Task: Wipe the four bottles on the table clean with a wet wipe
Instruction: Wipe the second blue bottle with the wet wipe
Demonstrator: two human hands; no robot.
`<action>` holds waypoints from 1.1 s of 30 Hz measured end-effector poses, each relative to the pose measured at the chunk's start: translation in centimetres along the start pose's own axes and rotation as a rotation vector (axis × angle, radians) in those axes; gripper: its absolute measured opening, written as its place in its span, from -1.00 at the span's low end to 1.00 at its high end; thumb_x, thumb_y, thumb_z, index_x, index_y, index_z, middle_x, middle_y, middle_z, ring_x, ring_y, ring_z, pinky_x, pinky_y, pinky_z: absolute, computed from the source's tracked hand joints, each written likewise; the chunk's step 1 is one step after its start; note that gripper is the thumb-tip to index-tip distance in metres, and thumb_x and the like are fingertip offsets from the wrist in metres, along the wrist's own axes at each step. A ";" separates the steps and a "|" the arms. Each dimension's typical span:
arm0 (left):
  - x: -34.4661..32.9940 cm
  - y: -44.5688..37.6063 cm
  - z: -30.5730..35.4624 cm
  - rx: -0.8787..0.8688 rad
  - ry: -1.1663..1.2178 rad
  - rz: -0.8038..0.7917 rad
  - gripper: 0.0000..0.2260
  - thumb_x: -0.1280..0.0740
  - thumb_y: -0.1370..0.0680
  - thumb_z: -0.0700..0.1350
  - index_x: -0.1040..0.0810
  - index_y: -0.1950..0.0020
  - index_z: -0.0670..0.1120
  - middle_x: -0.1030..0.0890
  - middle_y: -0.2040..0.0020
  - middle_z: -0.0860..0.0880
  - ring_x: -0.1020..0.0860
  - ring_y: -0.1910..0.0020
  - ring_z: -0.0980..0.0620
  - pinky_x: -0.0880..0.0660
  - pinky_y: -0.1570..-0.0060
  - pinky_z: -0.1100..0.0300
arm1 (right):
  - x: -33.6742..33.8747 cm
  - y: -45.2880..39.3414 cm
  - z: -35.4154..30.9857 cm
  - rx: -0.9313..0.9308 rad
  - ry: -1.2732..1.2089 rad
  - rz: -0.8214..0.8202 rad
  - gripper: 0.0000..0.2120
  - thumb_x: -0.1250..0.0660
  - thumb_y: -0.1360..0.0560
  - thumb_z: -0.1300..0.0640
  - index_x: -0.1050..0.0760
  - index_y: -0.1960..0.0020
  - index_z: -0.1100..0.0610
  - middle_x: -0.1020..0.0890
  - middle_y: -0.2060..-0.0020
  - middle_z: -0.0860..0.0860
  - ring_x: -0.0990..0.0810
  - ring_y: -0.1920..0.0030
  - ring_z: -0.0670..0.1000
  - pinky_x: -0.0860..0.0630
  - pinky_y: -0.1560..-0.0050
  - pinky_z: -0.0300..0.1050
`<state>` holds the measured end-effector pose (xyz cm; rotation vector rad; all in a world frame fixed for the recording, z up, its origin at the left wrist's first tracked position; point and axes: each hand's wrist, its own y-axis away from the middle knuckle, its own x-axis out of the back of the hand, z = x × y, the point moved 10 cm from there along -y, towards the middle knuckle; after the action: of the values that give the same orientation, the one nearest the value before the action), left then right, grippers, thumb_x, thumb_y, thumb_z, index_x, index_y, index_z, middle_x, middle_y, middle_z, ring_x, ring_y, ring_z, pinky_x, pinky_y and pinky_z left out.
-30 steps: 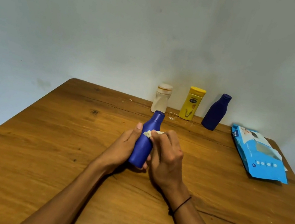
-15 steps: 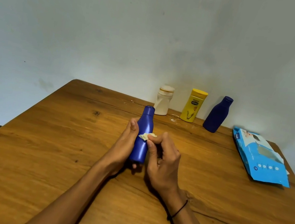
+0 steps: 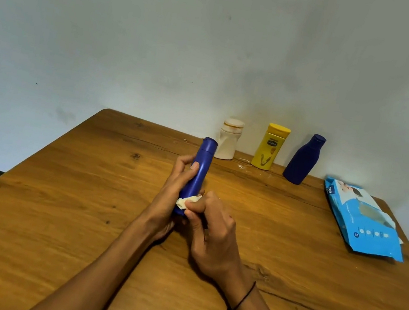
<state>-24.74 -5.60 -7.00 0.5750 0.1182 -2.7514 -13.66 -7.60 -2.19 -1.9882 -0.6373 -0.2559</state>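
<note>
- The left hand (image 3: 173,193) grips a blue bottle (image 3: 199,170) above the wooden bench (image 3: 80,201), cap tilted away.
- The right hand (image 3: 211,234) pinches a folded wet wipe (image 3: 185,202) against the bottle's lower body.
- A white bottle (image 3: 228,140), yellow bottle (image 3: 270,147) and dark blue bottle (image 3: 303,160) stand by the wall; a wipes pack (image 3: 360,223) lies right.

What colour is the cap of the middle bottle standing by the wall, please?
Yellow, matching the yellow bottle; head view.
</note>
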 end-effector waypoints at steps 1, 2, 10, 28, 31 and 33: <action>-0.5 0.3 -0.3 0.036 0.012 -0.045 -0.70 -0.30 -0.64 0.20 -0.51 -0.29 0.09 -0.54 0.08 -0.03 -0.51 0.34 0.11 -0.46 0.47 0.27 | 0.1 0.1 -0.2 0.012 0.018 0.010 -0.91 -0.33 -0.62 0.35 -0.50 -0.11 0.23 -0.55 0.08 0.12 -0.56 0.10 0.04 -0.52 0.08 -0.10; -1.0 0.5 -0.7 0.080 0.021 -0.080 -0.65 -0.28 -0.64 0.23 -0.52 -0.29 0.03 -0.53 0.15 -0.02 -0.48 0.39 0.12 -0.41 0.52 0.29 | 0.2 0.1 -0.2 0.016 0.038 0.030 -0.89 -0.32 -0.63 0.33 -0.49 -0.13 0.20 -0.54 0.07 0.12 -0.55 0.09 0.03 -0.52 0.07 -0.13; -2.4 0.8 -1.9 0.111 -0.266 -0.224 -0.32 -0.08 -0.65 0.38 -0.49 -0.33 -0.22 -0.49 0.33 -0.05 -0.44 0.48 0.06 -0.35 0.50 0.20 | 2.1 0.4 1.4 -0.051 0.230 0.208 -0.93 -0.26 -0.67 0.23 -0.49 -0.13 0.20 -0.52 0.09 0.11 -0.50 0.11 0.02 -0.49 0.11 -0.14; -2.8 0.8 -2.0 0.040 -0.388 -0.285 -0.62 -0.08 -0.72 0.18 -0.34 -0.45 0.02 -0.70 0.14 -0.32 -0.70 0.26 -0.27 -0.61 0.48 0.11 | 5.6 1.0 6.6 -0.462 -0.072 0.482 -0.93 -0.30 -0.68 0.18 -0.49 -0.02 0.15 -0.58 0.14 -0.10 -0.61 0.15 0.01 -0.57 0.19 -0.04; -1.4 0.3 -1.4 0.020 -0.383 -0.184 -0.60 -0.02 -0.72 0.21 -0.35 -0.40 -0.01 -0.70 0.16 -0.29 -0.68 0.32 -0.24 -0.59 0.50 0.12 | 3.7 0.8 6.3 -0.455 -0.212 0.360 -0.91 -0.31 -0.68 0.14 -0.46 -0.01 0.12 -0.61 0.17 0.03 -0.62 0.37 0.08 -0.54 0.46 0.09; -0.5 -0.1 -1.2 0.016 -0.354 -0.089 -0.53 0.02 -0.70 0.26 -0.39 -0.36 -0.05 -0.70 0.20 -0.25 -0.65 0.39 -0.19 -0.54 0.55 0.16 | 2.7 0.7 5.7 -0.437 -0.292 0.289 -0.89 -0.32 -0.67 0.17 -0.45 -0.01 0.19 -0.62 0.16 0.05 -0.64 0.38 0.04 -0.55 0.52 0.06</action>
<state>-23.89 -5.22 -7.86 0.0809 0.0389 -2.8926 -11.56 -1.97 -4.30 -2.5374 -0.4920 0.0842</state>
